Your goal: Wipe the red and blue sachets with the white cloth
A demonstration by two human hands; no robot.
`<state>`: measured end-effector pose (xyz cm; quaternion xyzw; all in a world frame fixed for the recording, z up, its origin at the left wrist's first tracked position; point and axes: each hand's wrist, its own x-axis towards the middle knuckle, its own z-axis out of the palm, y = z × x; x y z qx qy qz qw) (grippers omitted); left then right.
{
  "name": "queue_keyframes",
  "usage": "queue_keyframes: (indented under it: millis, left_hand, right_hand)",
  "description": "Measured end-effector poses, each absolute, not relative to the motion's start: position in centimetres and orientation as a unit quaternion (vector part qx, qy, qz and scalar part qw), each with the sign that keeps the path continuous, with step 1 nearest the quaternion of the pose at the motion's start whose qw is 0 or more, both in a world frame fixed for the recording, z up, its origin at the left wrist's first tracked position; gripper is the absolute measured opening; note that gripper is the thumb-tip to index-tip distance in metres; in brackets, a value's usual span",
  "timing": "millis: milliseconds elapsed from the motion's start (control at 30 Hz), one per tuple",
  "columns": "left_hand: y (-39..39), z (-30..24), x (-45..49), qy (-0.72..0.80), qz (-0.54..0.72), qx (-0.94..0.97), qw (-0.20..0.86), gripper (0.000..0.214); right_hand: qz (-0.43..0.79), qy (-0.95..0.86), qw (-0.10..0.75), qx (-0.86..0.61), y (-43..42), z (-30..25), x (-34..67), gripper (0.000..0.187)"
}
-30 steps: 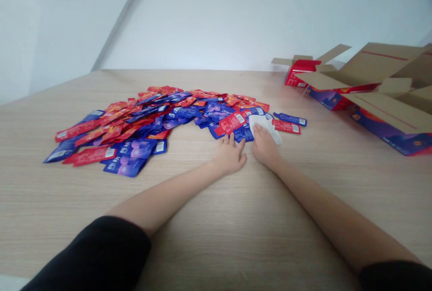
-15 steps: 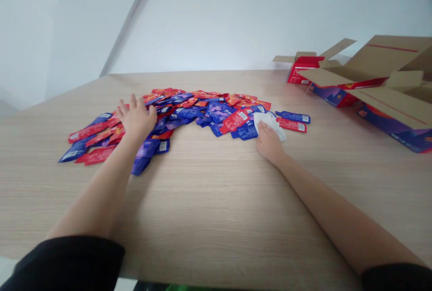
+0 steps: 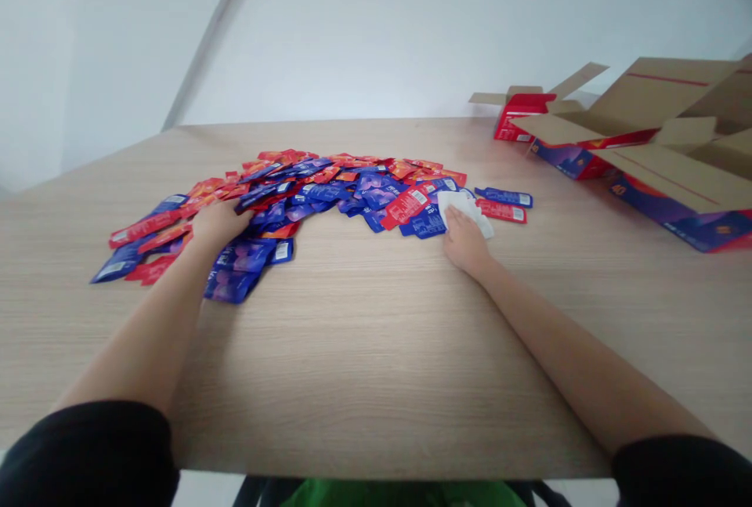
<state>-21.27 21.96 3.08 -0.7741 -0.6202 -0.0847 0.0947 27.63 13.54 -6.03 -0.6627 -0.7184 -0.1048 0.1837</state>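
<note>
Foil sachets [image 3: 376, 190] lie under the open fingers of the left hand [image 3: 218, 226], right hand [image 3: 466, 242] resting on white tissue [image 3: 464, 211].

Loose heap of red-and-blue foil sachets [image 3: 320, 192]

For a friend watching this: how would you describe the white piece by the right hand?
On the wooden table, go to the right end of the red and blue sachets. The right hand rests on a white tissue, the only plain white piece among them.
</note>
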Motion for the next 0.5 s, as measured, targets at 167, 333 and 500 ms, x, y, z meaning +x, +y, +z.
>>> queue_keyframes:
  millis: [167,333,500]
  left_hand:
    - [22.2,3.7,-19.8,-0.696,-0.061,-0.704,0.124,0.072]
    - [20.8,4.3,-19.1,-0.706,-0.069,-0.692,0.136,0.055]
    - [19.8,7.6,-16.9,-0.698,-0.103,-0.687,0.172,0.051]
  right_hand:
    - [-0.096,-0.718,0.183,-0.665,13.4,-5.8,27.5,0.060]
    - [-0.091,-0.720,0.183,-0.663,13.5,-5.7,27.5,0.062]
    - [-0.089,-0.724,0.187,-0.658,13.5,-5.8,27.7,0.063]
